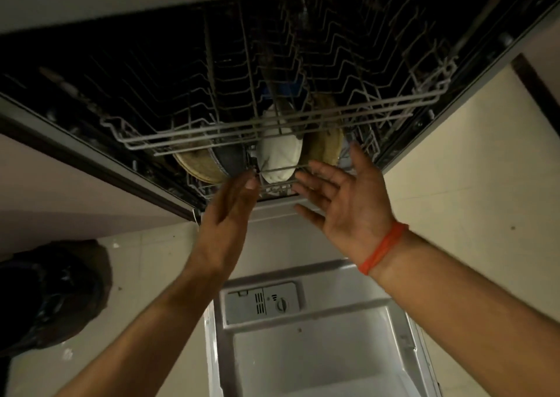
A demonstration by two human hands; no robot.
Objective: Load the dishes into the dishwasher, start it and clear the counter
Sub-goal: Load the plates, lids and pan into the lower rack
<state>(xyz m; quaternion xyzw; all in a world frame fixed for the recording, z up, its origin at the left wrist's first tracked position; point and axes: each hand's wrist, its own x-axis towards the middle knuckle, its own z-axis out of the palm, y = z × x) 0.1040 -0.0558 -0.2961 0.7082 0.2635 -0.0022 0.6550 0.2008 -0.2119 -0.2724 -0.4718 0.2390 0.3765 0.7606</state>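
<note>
The dishwasher stands open, its door (315, 354) folded down flat below me. Both wire racks sit inside the dark tub; the upper rack (272, 127) looks empty. In the lower rack (230, 189) stand a white dish (280, 157), a tan-rimmed plate (200, 169) at its left and another tan plate (325, 145) at its right. My left hand (225, 215) reaches forward with straight fingers, the tips at the lower rack's front wire. My right hand (345, 202), an orange band on its wrist, is spread flat with the palm up just before the rack, holding nothing.
A detergent dispenser (262, 302) with a round knob is set in the door's inner face. A dark bin lined with a black bag (51, 293) stands on the pale tiled floor at the left. Pale cabinet fronts flank the dishwasher.
</note>
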